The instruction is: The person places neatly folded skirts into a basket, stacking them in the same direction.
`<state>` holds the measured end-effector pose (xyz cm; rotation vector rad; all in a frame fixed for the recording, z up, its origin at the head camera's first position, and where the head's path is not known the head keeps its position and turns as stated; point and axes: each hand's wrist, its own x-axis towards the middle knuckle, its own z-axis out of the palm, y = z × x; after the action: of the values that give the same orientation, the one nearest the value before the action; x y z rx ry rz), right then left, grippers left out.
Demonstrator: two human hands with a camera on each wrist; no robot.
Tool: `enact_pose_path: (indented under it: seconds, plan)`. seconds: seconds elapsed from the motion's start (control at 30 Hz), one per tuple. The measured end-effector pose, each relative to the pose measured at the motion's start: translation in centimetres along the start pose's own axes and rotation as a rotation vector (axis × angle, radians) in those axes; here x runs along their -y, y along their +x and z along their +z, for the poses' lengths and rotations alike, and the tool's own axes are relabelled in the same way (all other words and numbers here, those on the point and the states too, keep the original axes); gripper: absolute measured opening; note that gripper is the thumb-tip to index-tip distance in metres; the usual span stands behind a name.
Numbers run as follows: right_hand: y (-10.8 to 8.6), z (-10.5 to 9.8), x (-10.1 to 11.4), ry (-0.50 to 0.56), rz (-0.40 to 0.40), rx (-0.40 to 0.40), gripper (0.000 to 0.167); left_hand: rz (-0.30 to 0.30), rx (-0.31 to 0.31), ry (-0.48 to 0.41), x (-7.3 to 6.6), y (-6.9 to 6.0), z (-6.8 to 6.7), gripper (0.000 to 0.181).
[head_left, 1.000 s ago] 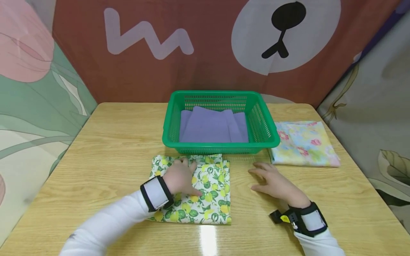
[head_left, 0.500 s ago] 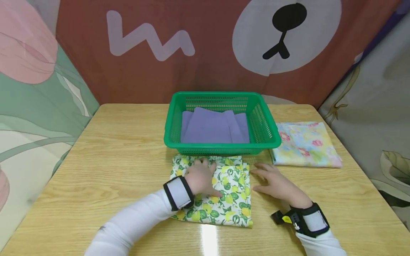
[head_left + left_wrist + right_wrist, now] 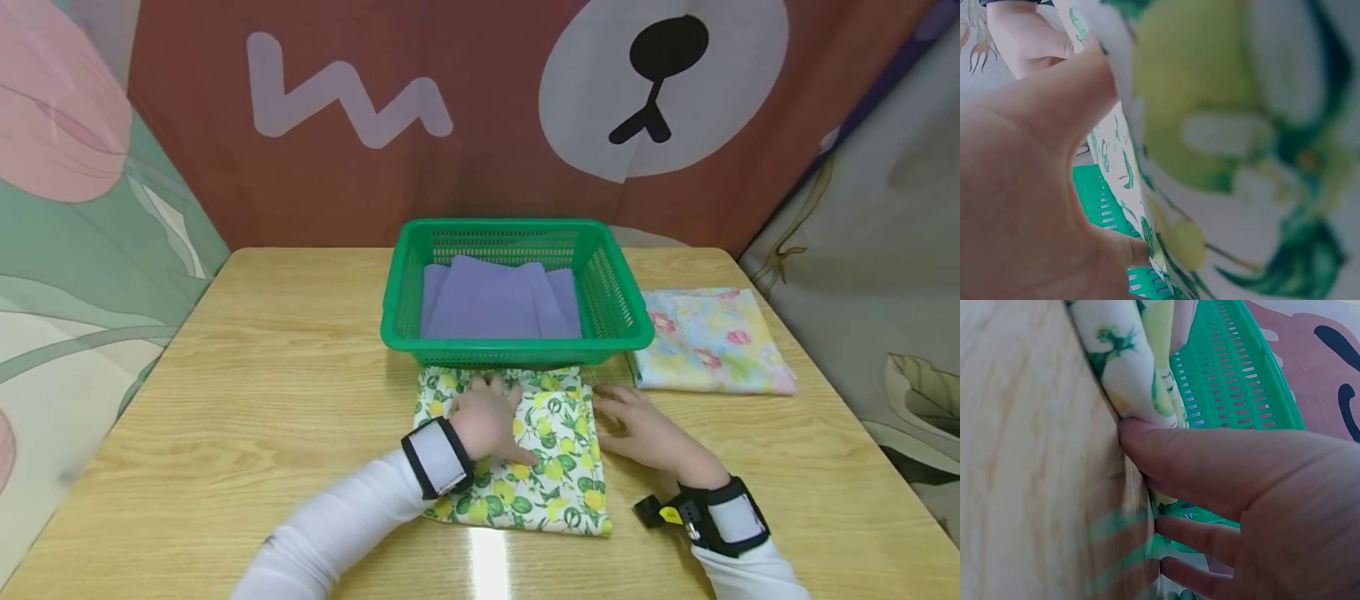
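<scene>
Right, your left hand point(image 3: 483, 421) lies spread on the folded lemon-print cloth point(image 3: 558, 467), apparently holding it flat. Your right hand point(image 3: 641, 429), fingers loose and gripping nothing, touches the cloth's three o'clock edge, probably steadying that side. That cloth sits at six o'clock from the green basket point(image 3: 517, 343), which contains purple cloth point(image 3: 502, 304); flowery cloth point(image 3: 716, 342) lies at four o'clock. Light glints off the wood-grain table point(image 3: 285, 358); at twelve hangs a reddish-brown printed curtain point(image 3: 337, 192).
</scene>
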<state>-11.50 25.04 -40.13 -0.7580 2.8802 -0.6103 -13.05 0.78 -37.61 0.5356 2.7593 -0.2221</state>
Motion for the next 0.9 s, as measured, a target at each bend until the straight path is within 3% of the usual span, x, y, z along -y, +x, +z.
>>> enact_pose_path:
  seconds: [0.2, 0.37, 0.47, 0.63, 0.77, 0.9]
  plan:
    - [0.0, 0.0, -0.2, -0.001, -0.008, -0.016, 0.048, 0.061, -0.025, -0.082, 0.8, 0.3, 0.0, 0.105]
    - [0.0, 0.0, -0.3, 0.023, -0.002, -0.029, 0.041, 0.176, -0.086, -0.348, 3.3, -0.7, 0.0, 0.084]
    - [0.2, 0.0, -0.1, 0.123, 0.067, -0.024, 0.035, 0.197, -0.152, -0.498, 5.3, -2.3, 0.3, 0.078]
    - [0.3, -0.3, 0.1, 0.409, 0.214, 0.018, 0.041, 0.109, -0.217, -0.611, 8.5, -4.7, 1.3, 0.078]
    - [0.2, -0.8, -0.1, 0.548, 0.271, 0.052, 0.053, 0.055, -0.184, -0.777, 10.3, -5.4, 2.4, 0.074]
    - [0.4, -1.1, -0.4, 0.684, 0.33, 0.093, 0.063, -0.005, -0.147, -0.965, 11.2, -5.4, 3.3, 0.068]
